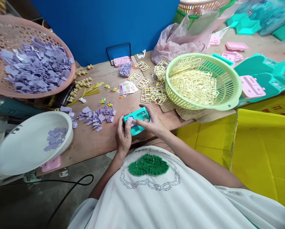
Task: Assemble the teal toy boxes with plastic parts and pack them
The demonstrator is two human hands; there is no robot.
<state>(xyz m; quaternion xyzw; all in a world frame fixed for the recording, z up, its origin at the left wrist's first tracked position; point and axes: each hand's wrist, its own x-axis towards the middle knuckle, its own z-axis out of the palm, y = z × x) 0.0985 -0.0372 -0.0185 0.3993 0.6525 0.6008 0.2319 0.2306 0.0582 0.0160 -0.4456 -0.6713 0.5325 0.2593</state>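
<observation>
Both hands meet at the near edge of the bench [101, 140], clamped together on a small teal plastic case [137, 120]. Our left hand [123, 135] grips its near end with the thumb pressed on a lilac insert [130, 120] seated in the case, while our right hand [150, 122] closes over the far side, fingers curled on its rim. Loose lilac pieces [98, 115] lie just beside the case toward the left, and a white bowl [30, 143] hangs off the bench's left corner with more of them. A green basket [204, 81] of cream sprues sits toward the far right. We judge that pressing squarely, with the case steadied against the bench edge, seats the insert cleanly; tilting it risks a crooked fit.
</observation>
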